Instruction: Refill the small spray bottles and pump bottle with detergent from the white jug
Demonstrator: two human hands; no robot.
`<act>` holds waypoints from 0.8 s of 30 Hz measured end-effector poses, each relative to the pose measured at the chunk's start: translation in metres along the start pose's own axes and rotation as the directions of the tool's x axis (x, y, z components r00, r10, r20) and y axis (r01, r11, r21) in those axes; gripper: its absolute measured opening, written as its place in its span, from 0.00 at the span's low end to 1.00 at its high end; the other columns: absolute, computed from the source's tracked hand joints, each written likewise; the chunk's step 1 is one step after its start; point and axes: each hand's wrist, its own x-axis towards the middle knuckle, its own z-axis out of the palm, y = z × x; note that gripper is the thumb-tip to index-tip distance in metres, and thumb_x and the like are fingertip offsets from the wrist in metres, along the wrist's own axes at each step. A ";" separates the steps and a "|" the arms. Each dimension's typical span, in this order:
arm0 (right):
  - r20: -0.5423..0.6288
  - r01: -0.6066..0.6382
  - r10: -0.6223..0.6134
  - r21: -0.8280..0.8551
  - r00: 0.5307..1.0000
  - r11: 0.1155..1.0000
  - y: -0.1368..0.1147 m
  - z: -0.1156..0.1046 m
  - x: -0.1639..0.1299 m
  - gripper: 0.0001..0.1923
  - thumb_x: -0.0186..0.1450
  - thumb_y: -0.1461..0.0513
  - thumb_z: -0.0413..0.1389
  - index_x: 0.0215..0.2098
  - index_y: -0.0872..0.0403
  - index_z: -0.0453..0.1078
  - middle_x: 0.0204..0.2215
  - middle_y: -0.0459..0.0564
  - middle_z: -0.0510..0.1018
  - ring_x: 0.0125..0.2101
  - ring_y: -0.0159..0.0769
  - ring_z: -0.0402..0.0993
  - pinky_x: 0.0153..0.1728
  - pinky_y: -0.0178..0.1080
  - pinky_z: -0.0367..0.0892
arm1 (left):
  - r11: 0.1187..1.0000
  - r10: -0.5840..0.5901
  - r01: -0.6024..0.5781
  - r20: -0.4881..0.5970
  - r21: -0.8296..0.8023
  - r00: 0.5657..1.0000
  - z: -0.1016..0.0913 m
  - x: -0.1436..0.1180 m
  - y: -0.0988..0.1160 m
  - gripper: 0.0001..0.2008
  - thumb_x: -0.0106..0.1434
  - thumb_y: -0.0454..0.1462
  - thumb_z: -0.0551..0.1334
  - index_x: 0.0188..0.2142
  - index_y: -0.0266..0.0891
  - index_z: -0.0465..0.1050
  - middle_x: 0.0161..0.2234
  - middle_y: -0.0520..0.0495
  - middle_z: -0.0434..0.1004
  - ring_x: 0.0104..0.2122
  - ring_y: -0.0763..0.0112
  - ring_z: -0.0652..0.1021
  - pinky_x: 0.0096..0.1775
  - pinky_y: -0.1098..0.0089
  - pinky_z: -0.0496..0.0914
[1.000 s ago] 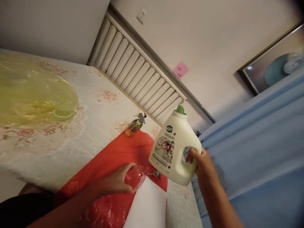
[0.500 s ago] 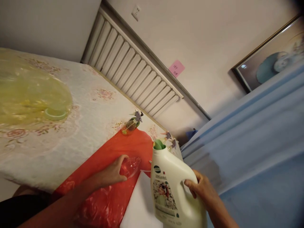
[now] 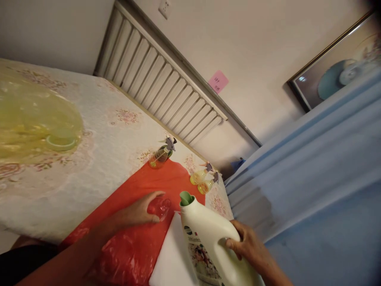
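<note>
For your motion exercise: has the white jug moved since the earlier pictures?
Yes. The white jug has come down, from level with the spray bottle to below it.

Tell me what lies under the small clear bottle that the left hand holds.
The small clear bottle in the left hand sits over the red plastic sheet, beside a white pad. Whether it touches the sheet is hidden by the fingers.

light: dim, warm indoor | blur: slight motion softness | view: tilted, corners darkened
</note>
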 end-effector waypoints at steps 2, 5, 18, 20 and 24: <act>0.044 0.039 -0.041 0.026 0.998 0.999 0.003 -0.001 -0.002 0.35 0.49 0.35 0.63 0.35 0.55 0.75 0.27 0.46 0.73 0.20 0.29 0.62 0.17 0.32 0.59 | 0.999 -0.020 0.021 0.031 -0.046 0.999 -0.002 0.003 0.008 0.38 0.51 0.40 0.65 0.63 0.41 0.64 0.66 0.43 0.67 0.65 0.50 0.66 0.64 0.58 0.63; 0.113 0.094 -0.103 0.085 0.988 0.992 0.006 -0.003 -0.005 0.35 0.55 0.35 0.60 0.42 0.55 0.76 0.31 0.48 0.73 0.21 0.29 0.62 0.20 0.32 0.58 | 0.998 0.017 -0.016 0.020 -0.063 1.000 -0.003 0.009 0.016 0.33 0.52 0.40 0.65 0.59 0.40 0.69 0.62 0.44 0.72 0.63 0.53 0.69 0.65 0.59 0.61; 0.226 0.069 -0.098 0.135 0.969 0.988 -0.008 -0.010 -0.013 0.31 0.62 0.39 0.58 0.56 0.46 0.74 0.37 0.49 0.75 0.25 0.34 0.64 0.23 0.34 0.61 | 0.987 0.160 -0.159 0.044 -0.035 0.986 0.006 0.024 0.007 0.16 0.59 0.42 0.64 0.47 0.44 0.77 0.52 0.48 0.81 0.53 0.60 0.77 0.57 0.64 0.70; 0.231 0.074 -0.105 0.135 0.967 0.988 -0.008 -0.011 -0.013 0.30 0.63 0.40 0.58 0.56 0.46 0.74 0.36 0.49 0.75 0.25 0.33 0.64 0.23 0.33 0.61 | 0.987 0.158 -0.157 0.039 -0.032 0.987 0.005 0.023 0.010 0.16 0.59 0.42 0.64 0.47 0.44 0.78 0.51 0.49 0.82 0.53 0.60 0.78 0.56 0.64 0.70; 0.242 0.077 -0.108 0.137 0.964 0.988 -0.007 -0.012 -0.011 0.29 0.64 0.42 0.58 0.57 0.46 0.73 0.34 0.48 0.74 0.25 0.32 0.63 0.23 0.32 0.60 | 0.988 0.151 -0.150 0.035 -0.028 0.988 0.005 0.023 0.012 0.17 0.58 0.42 0.63 0.46 0.43 0.78 0.50 0.49 0.82 0.52 0.59 0.78 0.56 0.64 0.70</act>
